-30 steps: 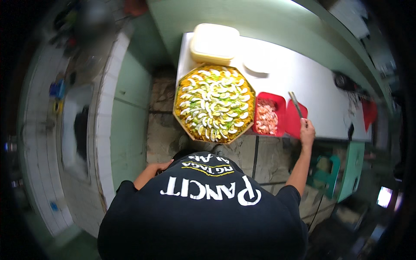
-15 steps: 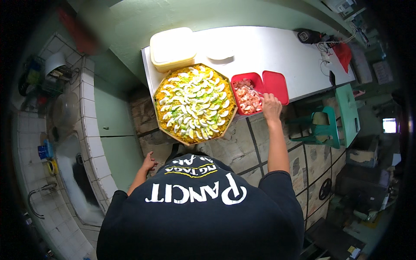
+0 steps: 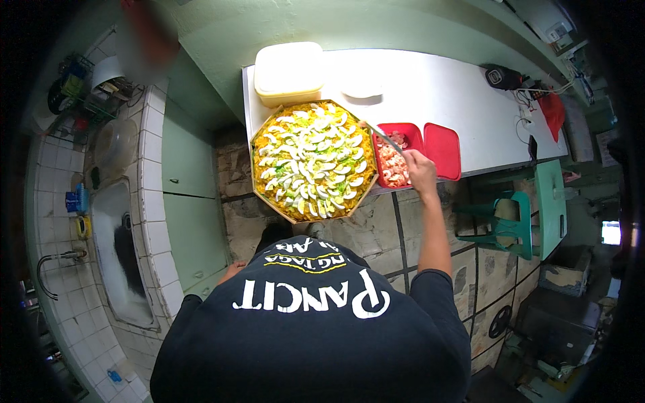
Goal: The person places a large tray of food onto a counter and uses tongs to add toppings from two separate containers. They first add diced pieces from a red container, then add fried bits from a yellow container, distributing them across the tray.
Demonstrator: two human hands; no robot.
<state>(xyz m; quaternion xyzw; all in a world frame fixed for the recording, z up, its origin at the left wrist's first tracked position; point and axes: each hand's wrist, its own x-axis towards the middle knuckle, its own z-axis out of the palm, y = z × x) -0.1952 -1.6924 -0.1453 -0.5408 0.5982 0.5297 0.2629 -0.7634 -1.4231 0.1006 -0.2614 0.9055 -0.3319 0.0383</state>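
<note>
My right hand (image 3: 422, 172) is closed around a long, thin metal utensil (image 3: 390, 142), whose tip points toward the tray's right rim. A small pinkish piece seems to sit at the tip; the utensil's exact kind is unclear. Below it, a red container (image 3: 404, 127) holds chopped pink-and-white pieces (image 3: 394, 168), possibly shrimp. Left of that stands an eight-sided tray (image 3: 274, 210) of yellow-orange food, topped with white egg slices (image 3: 316, 158) and green bits. My left hand (image 3: 233, 271) hangs low beside my body, largely behind the dark shirt, so its fingers are hidden.
A red lid (image 3: 442, 152) lies right of the container on the white table (image 3: 430, 80). Behind the tray stand a cream lidded box (image 3: 287, 70) and a white dish (image 3: 361, 88). A green chair (image 3: 514, 225) is at right; a sink (image 3: 124, 248) is at left.
My right hand has lifted the utensil out of the red container and swung its tip left toward the tray. My left hand has drawn back toward my body. The view has shifted slightly.
</note>
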